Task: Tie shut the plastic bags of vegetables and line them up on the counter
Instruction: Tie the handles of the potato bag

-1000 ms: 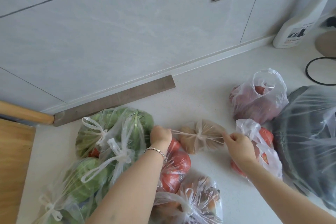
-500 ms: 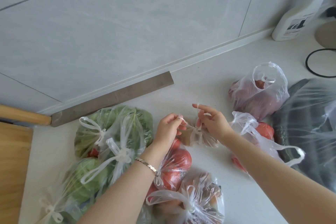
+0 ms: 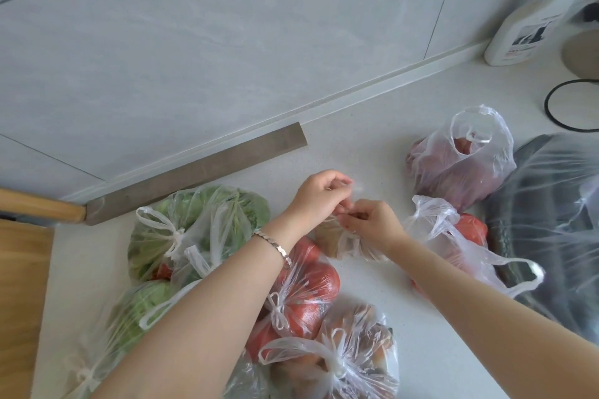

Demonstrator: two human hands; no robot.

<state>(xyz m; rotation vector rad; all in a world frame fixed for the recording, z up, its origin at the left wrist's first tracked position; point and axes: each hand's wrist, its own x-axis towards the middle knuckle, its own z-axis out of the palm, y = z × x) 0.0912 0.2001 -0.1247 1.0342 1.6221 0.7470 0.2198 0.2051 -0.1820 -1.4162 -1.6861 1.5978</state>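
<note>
A small clear bag of brown vegetables (image 3: 330,241) lies mid-counter under my hands. My left hand (image 3: 319,196) and my right hand (image 3: 372,225) meet above it, each pinching one of its thin handles. Tied bags sit to the left: green leaves (image 3: 194,223), a green cabbage (image 3: 139,308), red tomatoes (image 3: 311,295), and a brown-vegetable bag (image 3: 350,353) in front. On the right, two bags have loose handles: a purple-red one (image 3: 460,168) and a red one (image 3: 466,233).
A large clear bag over a dark object (image 3: 551,230) fills the right edge. A white spray bottle (image 3: 525,25) and a black cable (image 3: 564,107) stand at the back right. A cleaver (image 3: 194,175) lies along the wall, a wooden board (image 3: 19,301) at left.
My hands, first pulling the handles wide apart, have come together above the small brown bag and now work its handles close to each other.
</note>
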